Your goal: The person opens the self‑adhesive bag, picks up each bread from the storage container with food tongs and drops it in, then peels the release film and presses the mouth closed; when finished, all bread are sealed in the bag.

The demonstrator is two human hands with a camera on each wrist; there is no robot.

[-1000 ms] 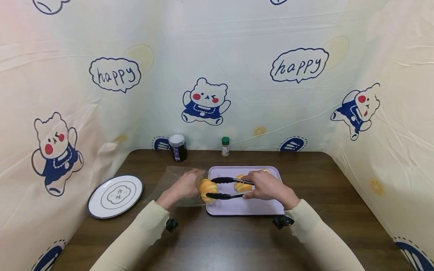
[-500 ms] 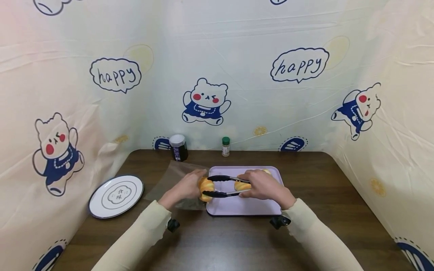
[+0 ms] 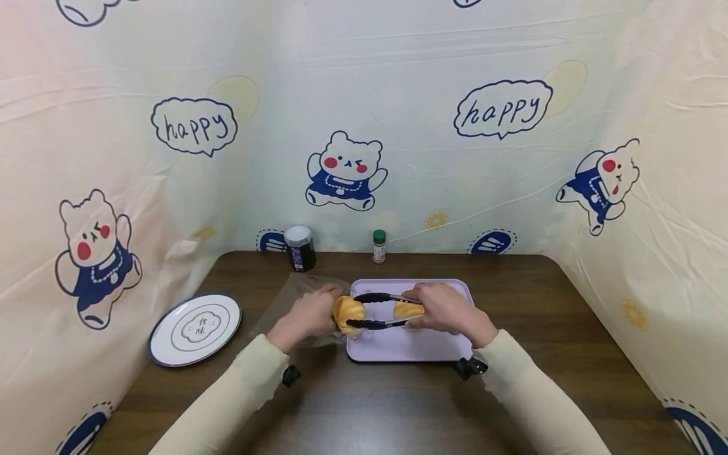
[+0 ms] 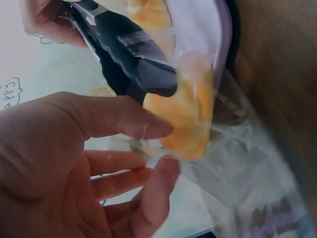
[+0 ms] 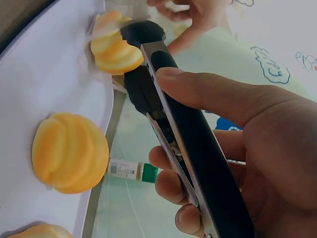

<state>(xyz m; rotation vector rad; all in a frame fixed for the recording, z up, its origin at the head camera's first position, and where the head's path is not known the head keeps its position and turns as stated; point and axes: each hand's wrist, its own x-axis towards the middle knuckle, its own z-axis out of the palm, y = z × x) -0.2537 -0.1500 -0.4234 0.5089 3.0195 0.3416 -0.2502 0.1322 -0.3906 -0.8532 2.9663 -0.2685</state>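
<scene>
"Your right hand (image 3: 445,308) grips the tongs (image 3: 372,297), left hand (image 3: 309,314) pinches the bag (image 3: 282,306); bun's (image 3: 347,311) in its mouth, by the tray's (image 3: 412,347) left edge!"
"Careful: if the bag snags the tongs, your bun could slip!"

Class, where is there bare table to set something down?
Bare wood: right of the lilac tray, and on its near side between the sleeves. Crowded: the tray's left edge, with left hand, tongs, roll and bag.
</scene>
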